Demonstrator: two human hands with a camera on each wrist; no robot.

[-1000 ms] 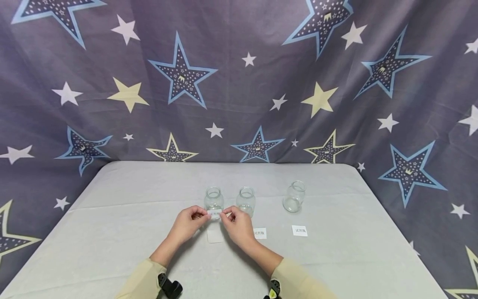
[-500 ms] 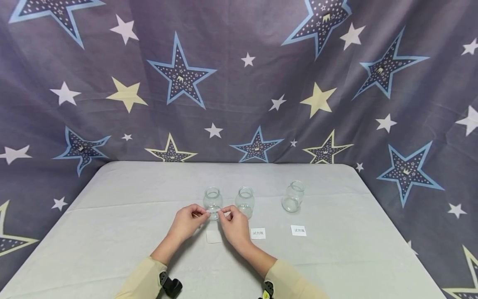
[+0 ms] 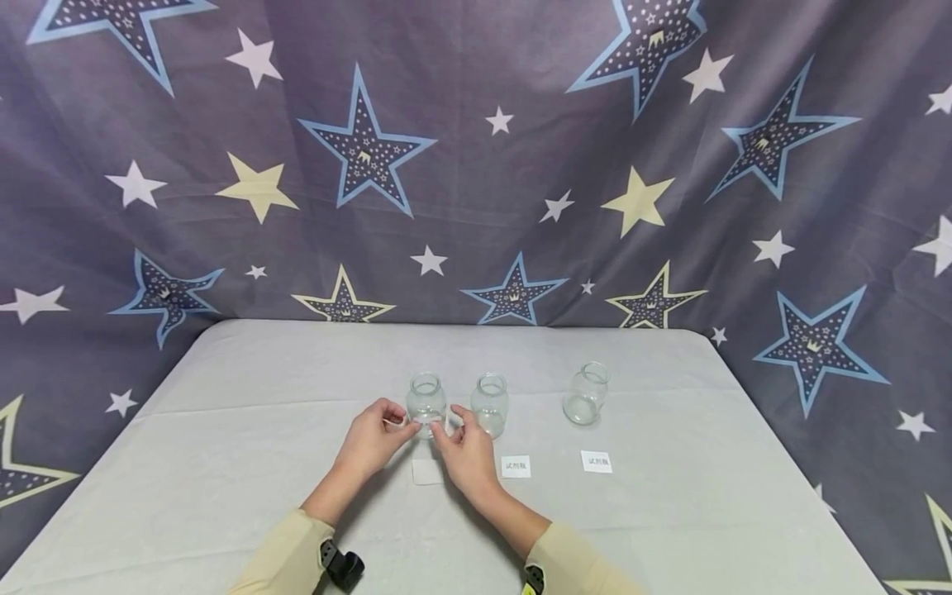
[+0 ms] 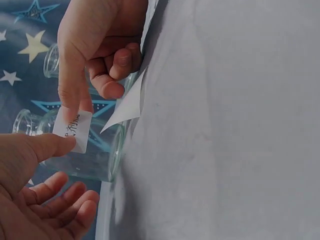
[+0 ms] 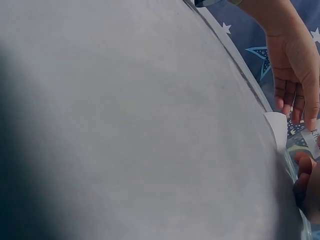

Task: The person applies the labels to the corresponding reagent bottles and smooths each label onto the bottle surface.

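Observation:
A small white label [image 4: 80,131] printed with dark characters lies against the front of the leftmost glass jar [image 3: 427,395], which stands upright. My left hand [image 3: 372,438] touches the label's left part with its thumb [image 4: 60,145]; its other fingers are spread off the label in the left wrist view. My right hand [image 3: 470,454] has its thumb on the label's opposite side, with the index finger apart from the thumb in the head view. A blank, curled piece of paper [image 4: 127,107] lies in front of this jar. Both hands partly cover the label in the head view.
A second glass jar [image 3: 490,401] stands just right of my right hand. Farther right is a third jar [image 3: 587,392], which looks slightly tilted. Two printed labels, a nearer one [image 3: 516,467] and a right one [image 3: 597,462], lie on the light grey tablecloth [image 3: 669,512].
The label, earlier pinched between both hands before the jar, now lies against the jar's front. My right index finger has lifted away from its thumb; the hands stay in nearly the same place.

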